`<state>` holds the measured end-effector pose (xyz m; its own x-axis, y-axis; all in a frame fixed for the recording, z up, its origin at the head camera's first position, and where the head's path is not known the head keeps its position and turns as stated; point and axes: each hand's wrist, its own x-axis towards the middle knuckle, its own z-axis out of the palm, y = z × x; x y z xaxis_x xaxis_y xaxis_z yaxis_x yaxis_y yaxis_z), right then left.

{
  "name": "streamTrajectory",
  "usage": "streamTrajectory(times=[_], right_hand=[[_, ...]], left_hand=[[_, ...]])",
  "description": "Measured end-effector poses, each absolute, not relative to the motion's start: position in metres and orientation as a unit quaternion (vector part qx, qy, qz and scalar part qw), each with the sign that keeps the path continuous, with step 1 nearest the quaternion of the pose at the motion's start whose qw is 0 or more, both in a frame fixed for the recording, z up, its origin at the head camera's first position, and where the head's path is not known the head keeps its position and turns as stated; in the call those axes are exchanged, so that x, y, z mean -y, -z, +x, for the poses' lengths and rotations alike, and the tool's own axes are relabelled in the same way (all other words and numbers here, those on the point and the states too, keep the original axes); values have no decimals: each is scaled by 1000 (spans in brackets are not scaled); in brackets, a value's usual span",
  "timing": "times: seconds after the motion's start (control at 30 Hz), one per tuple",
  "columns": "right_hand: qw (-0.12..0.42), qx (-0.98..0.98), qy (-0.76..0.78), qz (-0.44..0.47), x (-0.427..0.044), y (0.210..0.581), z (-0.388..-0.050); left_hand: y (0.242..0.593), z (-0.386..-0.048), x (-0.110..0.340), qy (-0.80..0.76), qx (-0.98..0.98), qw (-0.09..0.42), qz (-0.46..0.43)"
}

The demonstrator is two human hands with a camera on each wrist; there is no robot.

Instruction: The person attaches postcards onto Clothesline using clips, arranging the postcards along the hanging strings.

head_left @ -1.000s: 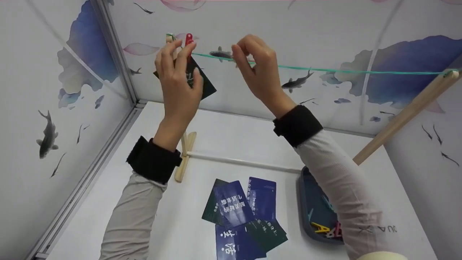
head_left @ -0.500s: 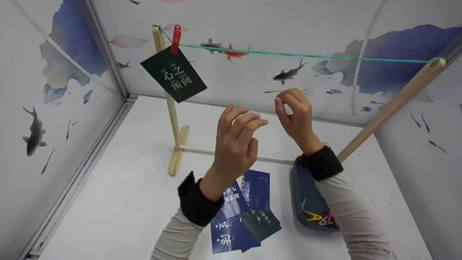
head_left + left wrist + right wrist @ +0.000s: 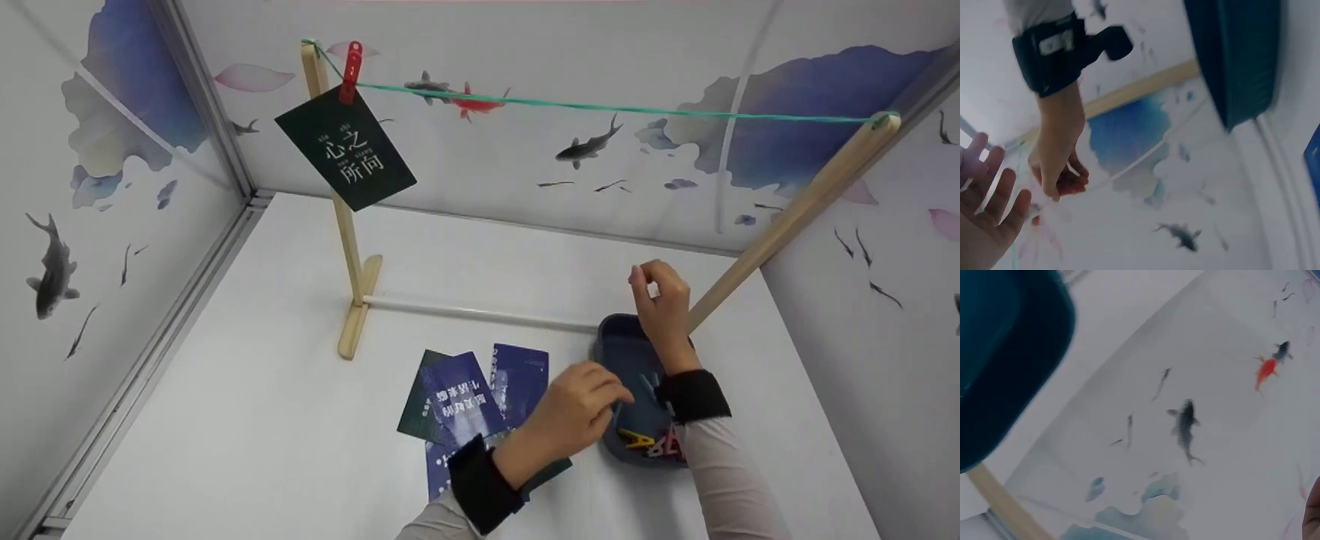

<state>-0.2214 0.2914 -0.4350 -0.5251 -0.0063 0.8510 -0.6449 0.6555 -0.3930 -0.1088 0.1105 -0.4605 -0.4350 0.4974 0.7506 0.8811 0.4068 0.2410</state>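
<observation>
A dark green card [image 3: 345,150] with white characters hangs tilted from the green string [image 3: 570,103], held by a red clothespin [image 3: 350,73]. My left hand [image 3: 574,409] hovers between the pile of cards [image 3: 457,397] and the dark blue basket [image 3: 626,326], its fingers relaxed and slightly bent. In the left wrist view the fingers of that left hand [image 3: 988,208] are spread, with nothing in them. Above the basket's far right side is my right hand [image 3: 664,307], fingers loosely bent, nothing visible in it. Several clothespins [image 3: 637,439], yellow, pink and others, lie in the basket.
The string runs between a left wooden post [image 3: 345,240] and a right wooden post [image 3: 795,217]. A white bar [image 3: 480,313] joins the stand low on the white table [image 3: 225,420]. Printed walls [image 3: 480,165] with painted fish stand behind and at both sides.
Both hands have come away from the string, down and to the right toward the basket. The left hand has let go of the clipped card, which now hangs in full sight.
</observation>
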Motion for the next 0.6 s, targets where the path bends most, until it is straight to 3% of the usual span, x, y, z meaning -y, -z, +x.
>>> streamTrajectory(times=[0.13, 0.23, 0.4, 0.6], right_hand=[[376, 852, -332, 148, -316, 464, -221], [300, 887, -331, 117, -330, 482, -221], [165, 935, -301, 83, -350, 504, -223], [21, 977, -206, 50, -360, 515, -220]], left_hand=[[500, -99, -129, 241, 818, 173, -493], [523, -96, -140, 198, 823, 119, -518], [545, -91, -149, 175, 825, 84, -530], [543, -85, -152, 153, 847, 62, -505]])
